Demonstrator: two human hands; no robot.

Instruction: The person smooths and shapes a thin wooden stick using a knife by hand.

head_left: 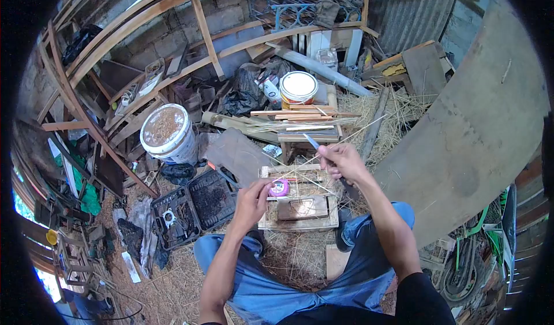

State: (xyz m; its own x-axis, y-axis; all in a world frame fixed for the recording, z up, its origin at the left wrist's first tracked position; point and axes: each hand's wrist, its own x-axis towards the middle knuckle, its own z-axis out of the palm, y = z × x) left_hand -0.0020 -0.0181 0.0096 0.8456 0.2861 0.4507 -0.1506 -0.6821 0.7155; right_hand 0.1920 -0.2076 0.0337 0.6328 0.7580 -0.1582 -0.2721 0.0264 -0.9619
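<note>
My right hand [344,162] is closed around a knife [311,141], its blade pointing up and to the left. A long thin strip of bamboo or cane [367,127] runs diagonally past the blade. Its lower end is pinched between the fingers of my left hand [251,202]. Just beside those fingers, a pink tape measure [279,187] lies on a low wooden box-like bench [297,224] between my knees. On that bench are also a wooden block [302,208] and several thin strips. Part of the knife handle is hidden by my right hand.
Ahead, a small stool [309,135] bears several wooden strips. A white bucket [167,131] and a lidded paint pail [298,87] stand beyond. An opened tool case [196,206] lies left. A large board [467,123] leans at right. Shavings cover the floor [288,261].
</note>
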